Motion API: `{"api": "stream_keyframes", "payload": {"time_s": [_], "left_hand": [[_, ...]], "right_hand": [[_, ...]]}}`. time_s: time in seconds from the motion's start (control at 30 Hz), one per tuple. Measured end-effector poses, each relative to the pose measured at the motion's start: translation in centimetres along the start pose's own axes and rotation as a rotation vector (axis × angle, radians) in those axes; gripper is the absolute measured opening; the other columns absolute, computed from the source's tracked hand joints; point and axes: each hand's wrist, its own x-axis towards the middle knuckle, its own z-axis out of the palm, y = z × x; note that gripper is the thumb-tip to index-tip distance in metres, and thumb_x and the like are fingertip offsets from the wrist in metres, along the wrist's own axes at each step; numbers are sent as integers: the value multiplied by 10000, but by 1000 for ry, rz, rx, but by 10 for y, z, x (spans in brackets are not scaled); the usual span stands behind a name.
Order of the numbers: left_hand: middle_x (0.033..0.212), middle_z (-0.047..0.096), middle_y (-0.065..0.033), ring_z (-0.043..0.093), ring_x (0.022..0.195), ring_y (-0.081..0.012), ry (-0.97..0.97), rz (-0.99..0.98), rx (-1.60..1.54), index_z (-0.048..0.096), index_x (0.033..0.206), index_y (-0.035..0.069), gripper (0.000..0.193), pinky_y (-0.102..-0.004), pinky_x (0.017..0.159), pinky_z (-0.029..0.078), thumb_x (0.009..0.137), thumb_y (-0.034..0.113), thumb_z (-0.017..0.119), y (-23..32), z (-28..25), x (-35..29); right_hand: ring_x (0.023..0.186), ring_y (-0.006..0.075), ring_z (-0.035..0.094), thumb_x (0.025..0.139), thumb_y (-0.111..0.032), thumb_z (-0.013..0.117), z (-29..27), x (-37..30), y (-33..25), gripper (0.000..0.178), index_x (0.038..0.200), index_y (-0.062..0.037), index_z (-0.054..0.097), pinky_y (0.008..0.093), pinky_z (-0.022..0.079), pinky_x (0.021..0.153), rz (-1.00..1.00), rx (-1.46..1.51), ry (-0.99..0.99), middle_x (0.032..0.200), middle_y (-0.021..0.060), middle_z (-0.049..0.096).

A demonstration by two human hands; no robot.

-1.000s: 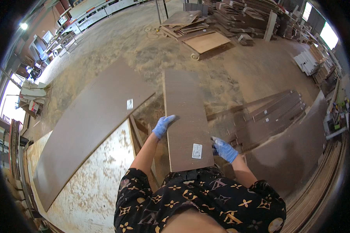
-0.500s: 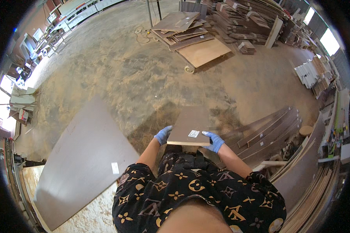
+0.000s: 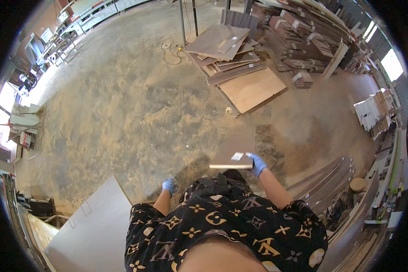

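Note:
A brown board (image 3: 233, 145) with a white label and a pale front edge is held out in front of me. My right hand (image 3: 257, 165), in a blue glove, grips its near right corner, the thumb on top. Apart from the board, over the floor to the left, hangs my left hand (image 3: 168, 186), also gloved in blue. Nothing shows in it, and its fingers look loosely bent and open. At my lower left lies a large grey panel (image 3: 93, 226).
Long brown strips (image 3: 326, 181) lie on the floor at right. Ahead stands a low pile of boards with a light plywood sheet (image 3: 254, 88) in front. Stacked dark panels (image 3: 303, 41) rise behind it. A cable (image 3: 170, 54) lies near a post. Dust covers the floor (image 3: 113, 118).
My left hand has let go of the board and moved down and left. The board, held by my right hand alone, has shifted right. The view has turned left and up.

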Motion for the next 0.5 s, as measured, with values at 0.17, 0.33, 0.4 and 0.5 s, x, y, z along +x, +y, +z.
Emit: {"api": "stream_keyframes", "payload": {"time_s": [0.17,0.33,0.4,0.5], "left_hand": [[1112,550,-28,517,923,-222,-34,-5,-259,523,1149,180,345,-426,789,444,852,355,501,88,51,20],[1035,573,22,518,876,-167,-8,158,-444,511,1075,199,324,-429,784,425,821,400,528,170,65,84],[1127,550,20,505,938,-177,122,173,-502,495,1130,222,350,-428,796,421,832,404,506,193,70,104],[1287,463,26,482,1018,-187,226,126,-540,446,1233,261,403,-423,819,414,857,406,457,220,76,107]], "right_hand": [[919,256,585,775,-139,624,45,101,-93,343,1073,1,530,386,496,796,-179,222,-175,1015,130,594],[936,237,577,755,-108,638,94,230,-218,409,1131,-21,500,381,483,832,-369,127,-208,1007,107,593],[916,221,583,751,-107,643,116,277,-279,425,1140,-26,493,368,488,815,-456,64,-172,999,96,596],[872,202,589,752,-104,640,139,351,-365,401,1126,-38,512,348,492,787,-404,46,-229,999,69,601]]}}
